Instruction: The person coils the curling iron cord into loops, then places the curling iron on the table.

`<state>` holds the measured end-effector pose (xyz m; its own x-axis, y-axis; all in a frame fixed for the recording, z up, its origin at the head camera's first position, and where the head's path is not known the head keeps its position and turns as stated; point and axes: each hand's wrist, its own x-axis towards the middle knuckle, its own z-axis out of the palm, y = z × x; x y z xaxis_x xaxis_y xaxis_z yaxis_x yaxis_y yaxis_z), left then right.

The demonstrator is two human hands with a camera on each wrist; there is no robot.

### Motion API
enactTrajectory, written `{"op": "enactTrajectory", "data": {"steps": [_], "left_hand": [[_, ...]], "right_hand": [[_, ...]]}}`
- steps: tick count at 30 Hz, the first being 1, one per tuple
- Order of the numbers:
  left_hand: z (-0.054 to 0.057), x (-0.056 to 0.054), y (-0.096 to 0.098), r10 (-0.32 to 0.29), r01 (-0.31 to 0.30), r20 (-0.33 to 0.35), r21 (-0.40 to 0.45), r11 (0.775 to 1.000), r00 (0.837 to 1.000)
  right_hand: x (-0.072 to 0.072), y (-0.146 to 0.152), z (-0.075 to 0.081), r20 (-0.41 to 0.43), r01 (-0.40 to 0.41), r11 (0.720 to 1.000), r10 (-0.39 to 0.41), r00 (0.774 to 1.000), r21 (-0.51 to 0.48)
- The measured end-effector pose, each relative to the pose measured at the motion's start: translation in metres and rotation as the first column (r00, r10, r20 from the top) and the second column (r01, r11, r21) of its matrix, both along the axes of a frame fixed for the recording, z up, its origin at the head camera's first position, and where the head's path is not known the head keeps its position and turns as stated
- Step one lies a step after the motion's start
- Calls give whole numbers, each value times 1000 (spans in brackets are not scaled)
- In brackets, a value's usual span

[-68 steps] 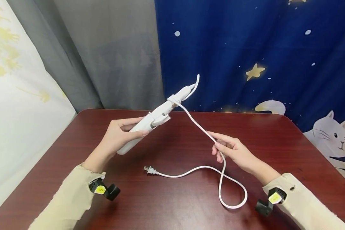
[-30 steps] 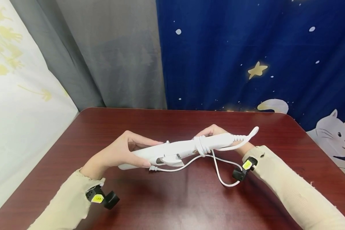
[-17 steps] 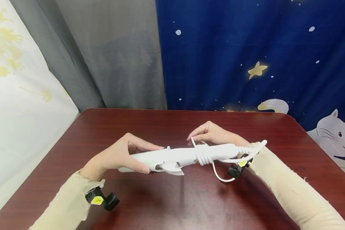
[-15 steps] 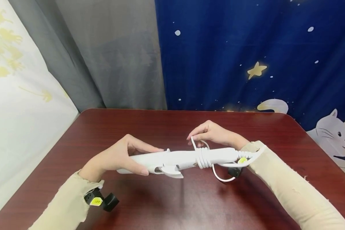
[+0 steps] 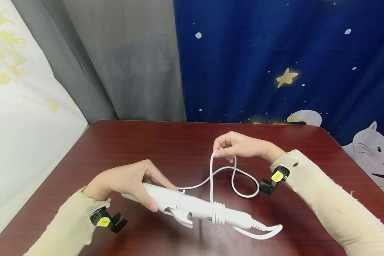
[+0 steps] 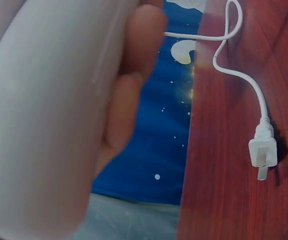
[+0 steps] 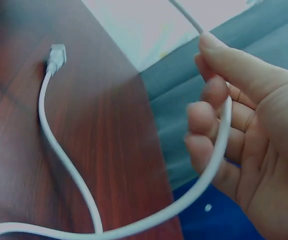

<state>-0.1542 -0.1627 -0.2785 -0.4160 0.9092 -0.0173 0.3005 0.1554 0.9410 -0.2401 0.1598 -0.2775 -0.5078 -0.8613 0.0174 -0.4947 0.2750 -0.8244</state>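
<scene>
My left hand (image 5: 128, 181) grips the thick end of a white curling iron (image 5: 196, 207), thumb on the near side. The iron is held above the table, its cord end pointing right and lower. Several turns of its white power cord (image 5: 218, 213) circle the handle. Beyond the iron, my right hand (image 5: 240, 145) pinches the cord between thumb and forefinger, and a length runs down to the turns. In the right wrist view the cord also passes across the curled fingers (image 7: 201, 117). The two-pin plug (image 6: 263, 150) lies on the table, hidden in the head view.
The dark red wooden table (image 5: 140, 138) has loose cord lying across it behind the iron. Grey and blue star-patterned curtains (image 5: 230, 64) hang at the back, and a white cloth (image 5: 28, 124) is at the left. Each sleeve carries a black wrist camera (image 5: 270, 181).
The iron has swung from tilted upward to tilted downward at the right. More cord turns circle the handle. My right hand has passed behind the iron and now draws the cord up and away.
</scene>
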Motion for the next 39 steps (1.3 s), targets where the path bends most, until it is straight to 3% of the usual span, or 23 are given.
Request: {"op": "enactTrajectory", "data": {"steps": [4, 11, 15, 19, 23, 28, 33, 39], "left_hand": [[-3, 0, 3, 20, -24, -74, -52, 998, 997], [-1, 1, 6, 95, -133, -220, -162, 978, 971], [0, -1, 3, 156, -215, -279, -194, 957, 948], [0, -2, 0, 216, -298, -355, -196, 934, 910], [1, -3, -2, 262, -375, -443, -190, 907, 857], [2, -5, -1, 312, -474, -560, -169, 864, 768], [1, -7, -1, 380, -563, -639, -102, 820, 669], [0, -9, 1, 477, -636, -657, -5, 772, 584]], "right_hand": [[11, -2, 13, -65, 7, 1000, -8, 998, -20], [34, 1, 38, -132, -13, 996, 1, 991, -87], [45, 6, 47, -143, -29, 996, 17, 990, -88], [53, 12, 54, -157, -80, 995, 69, 985, -60], [58, 15, 59, -158, -146, 989, 140, 977, -30], [63, 16, 59, -153, -208, 978, 204, 967, -8], [69, 20, 59, -153, -172, 984, 176, 972, 40], [80, 18, 58, -220, -109, 988, 130, 967, 106]]}}
